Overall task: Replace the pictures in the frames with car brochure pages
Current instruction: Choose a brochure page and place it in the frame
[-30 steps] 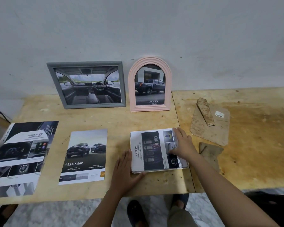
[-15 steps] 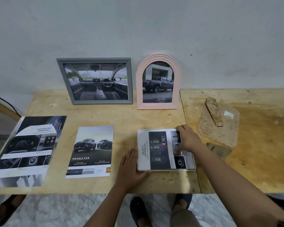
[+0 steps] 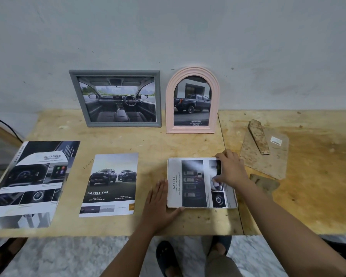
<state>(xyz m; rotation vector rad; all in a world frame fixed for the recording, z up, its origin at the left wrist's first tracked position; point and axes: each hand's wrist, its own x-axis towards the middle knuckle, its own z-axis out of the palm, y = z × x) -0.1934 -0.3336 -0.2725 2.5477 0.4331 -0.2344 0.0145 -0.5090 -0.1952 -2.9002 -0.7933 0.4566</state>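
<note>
Two frames are up against the far wall already: the grey frame (image 3: pixel 116 98) with a cabin shot, and just right of it the pink arched frame (image 3: pixel 192 100) with a pickup page, both standing upright. All eyes now on the third one, the white frame (image 3: pixel 202 182), lying flat near the front edge of the counter (image 3: pixel 148 140), a "SAFETY" brochure page laid across it.

The right hand (image 3: pixel 231 169) is on top of it, over the far right part, fingers spread and pressing down on the paper, not gripping anything. The left hand (image 3: pixel 160 202) lies flat on the counter against the frame's left edge, thumb touching the near left corner, palm down and unclenched, bracing rather than holding.

Here's the relation that matters: the frame sits between the two hands, its long axis running left to right across the counter, and the page's heading runs up the left side, so the print is turned sideways to the person. The right hand is the one already on the sheet; the left is nearer the open left edge. I'd say the page is being squared and flattened into place, and the left hand looks best set to keep the frame from sliding.

Over on the left, two spare sheets wait, the "DOUBLE CAB" page (image 3: pixel 110 184) and the bigger "ADVANCED" spread (image 3: pixel 32 182), well apart from the action. Right of the frame lie worn backing boards (image 3: pixel 268 154), untouched.
</note>
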